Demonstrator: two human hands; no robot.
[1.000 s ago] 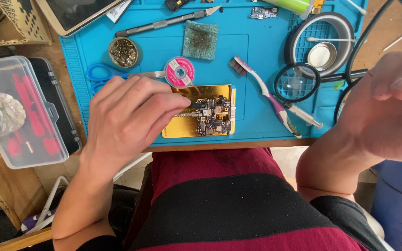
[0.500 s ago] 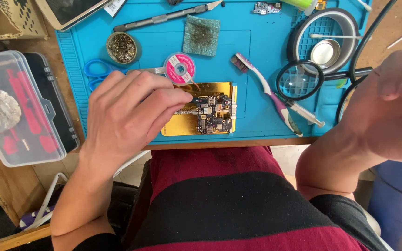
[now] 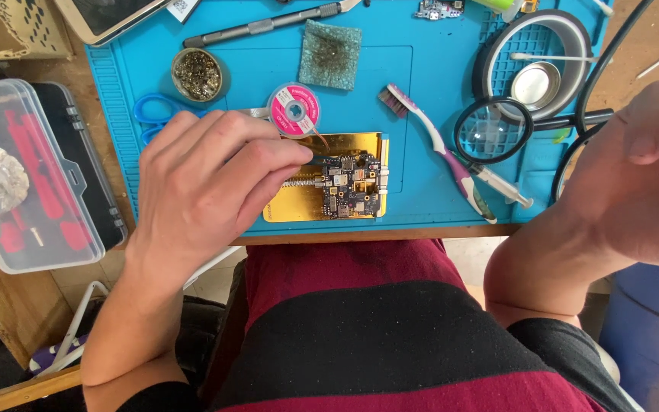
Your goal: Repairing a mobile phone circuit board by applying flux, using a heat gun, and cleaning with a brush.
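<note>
Left hand point(image 3: 207, 191) pinches a thin tool whose tip meets the circuit board point(image 3: 352, 185) just beyond the fingertips, on a gold plate point(image 3: 291, 210). Right hand point(image 3: 634, 175), raised well clear, loosely curled; grip indeterminate. Steady wrist and light pressure favour clean contact.

Blue mat point(image 3: 215, 84), gold plate point(image 3: 360, 145), pink spool point(image 3: 294, 110), blue scissors point(image 3: 150, 111), red-and-black striped shirt point(image 3: 390, 336).

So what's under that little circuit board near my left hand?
The circuit board lies on a yellow pad, which rests on the blue mat. The left hand covers the pad's left part, so anything there is hidden.
</note>
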